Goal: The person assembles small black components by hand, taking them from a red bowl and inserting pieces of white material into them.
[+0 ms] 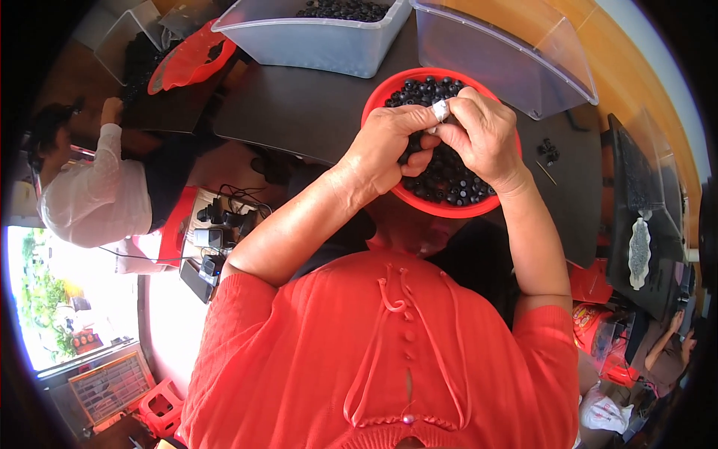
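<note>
Over a red basin full of small round black pieces, both my hands work close together. My left hand is closed, its fingers curled inward and its thumb reaching toward the other hand. A white wrapping covers that thumb's tip. Thumb and forefinger of my right hand are pinched together right beside the wrapped thumb. Whatever lies between the fingertips of either hand is too small and too covered to name. Dark pieces show around the left fingers; I cannot tell whether they are held or lie in the basin.
A clear bin of black pieces stands beyond the basin, with another clear bin to its right. A few black pieces and a thin stick lie on the dark table. At left, another person sits near a red basin.
</note>
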`<action>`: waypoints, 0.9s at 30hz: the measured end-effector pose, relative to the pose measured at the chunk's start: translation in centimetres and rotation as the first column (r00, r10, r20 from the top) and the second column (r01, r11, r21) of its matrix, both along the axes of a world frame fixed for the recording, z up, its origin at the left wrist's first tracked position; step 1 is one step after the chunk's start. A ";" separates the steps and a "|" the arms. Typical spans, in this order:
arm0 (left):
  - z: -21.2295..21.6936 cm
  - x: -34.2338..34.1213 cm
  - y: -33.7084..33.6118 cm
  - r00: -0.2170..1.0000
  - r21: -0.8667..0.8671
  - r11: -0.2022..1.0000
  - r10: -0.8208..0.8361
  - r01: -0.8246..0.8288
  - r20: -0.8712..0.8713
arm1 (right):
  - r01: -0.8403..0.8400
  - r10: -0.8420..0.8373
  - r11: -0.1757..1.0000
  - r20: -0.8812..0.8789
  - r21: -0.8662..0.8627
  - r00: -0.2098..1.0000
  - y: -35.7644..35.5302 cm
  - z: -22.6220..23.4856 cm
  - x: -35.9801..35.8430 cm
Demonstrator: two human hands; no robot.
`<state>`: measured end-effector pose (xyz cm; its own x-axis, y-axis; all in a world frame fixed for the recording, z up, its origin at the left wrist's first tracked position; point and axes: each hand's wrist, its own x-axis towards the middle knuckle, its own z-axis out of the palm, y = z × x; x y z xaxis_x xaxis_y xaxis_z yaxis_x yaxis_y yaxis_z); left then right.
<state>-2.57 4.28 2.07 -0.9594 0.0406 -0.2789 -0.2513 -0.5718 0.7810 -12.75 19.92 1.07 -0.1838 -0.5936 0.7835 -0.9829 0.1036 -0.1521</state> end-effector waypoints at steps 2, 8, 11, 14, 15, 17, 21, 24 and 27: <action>0.2 0.1 -0.4 1.000 0.041 0.999 -0.026 0.027 -0.012 | -0.030 0.030 1.000 0.023 -0.006 0.999 0.0 0.1 -0.1; 3.7 -2.9 -7.1 0.927 0.129 0.961 -0.191 0.243 -0.322 | 0.027 0.025 0.990 0.357 -0.141 0.934 1.7 1.9 -0.5; 7.8 -9.1 -14.0 0.843 0.265 0.851 -0.313 0.453 -0.438 | 0.117 -0.045 0.971 0.321 -0.208 0.946 2.5 1.3 -2.3; 11.9 -10.9 -15.8 0.927 -0.249 0.968 -0.061 -0.035 -0.371 | 0.118 -0.047 0.970 0.310 -0.215 0.950 1.9 0.8 -3.3; 12.2 -11.8 -15.9 0.869 -0.647 0.641 0.064 -0.413 -0.491 | 0.126 -0.060 0.973 0.318 -0.192 0.946 2.1 0.7 -3.4; 10.4 -12.2 -16.5 0.748 -0.769 0.144 -0.175 -0.623 -0.640 | 0.110 -0.059 0.986 0.354 -0.127 0.933 2.1 0.8 -2.9; 10.0 -5.9 -10.2 0.802 -0.707 -0.380 -0.316 -0.596 -0.506 | 0.078 -0.104 0.992 0.295 0.097 0.950 2.8 0.8 -2.7; 5.2 -3.3 -9.0 0.459 -0.380 -0.258 -0.480 -0.888 -0.748 | 0.029 -0.091 0.973 0.267 0.228 0.959 2.1 1.0 -1.6; 1.9 -0.3 -6.8 0.621 -0.661 -0.094 -0.459 -0.745 -0.635 | 0.002 -0.003 0.974 0.005 0.226 1.000 1.4 0.4 -0.9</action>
